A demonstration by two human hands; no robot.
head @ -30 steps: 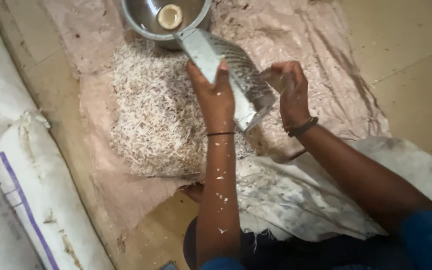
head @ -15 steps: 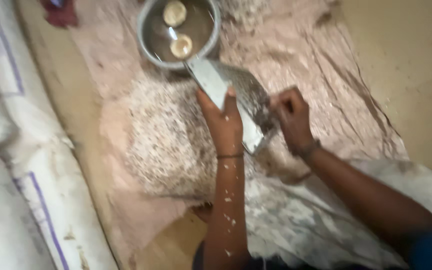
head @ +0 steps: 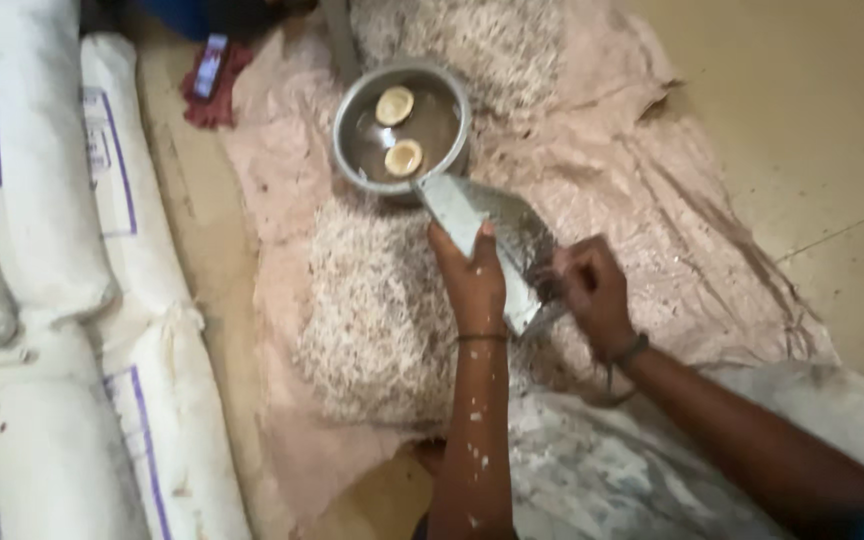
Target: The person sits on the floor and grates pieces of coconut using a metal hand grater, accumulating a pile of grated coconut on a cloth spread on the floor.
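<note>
Over shreds (head: 372, 310), left hand (head: 472, 285) steadying grater (head: 497, 240), right hand's (head: 592, 290) item seemingly hidden.

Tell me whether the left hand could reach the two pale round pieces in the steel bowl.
Probably yes: the left hand grips the flat metal grater, whose far end rests by the steel bowl. The pale round pieces lie uncovered, but the hand is occupied.

Silver grater (head: 497, 235), white shreds (head: 377, 310)

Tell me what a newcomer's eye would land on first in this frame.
At centre, the left hand steadies a slanted metal grater while the right hand presses something small against it. Pale shreds pile on the pinkish sheet below, and a steel bowl with two pale round pieces sits just beyond.
</note>
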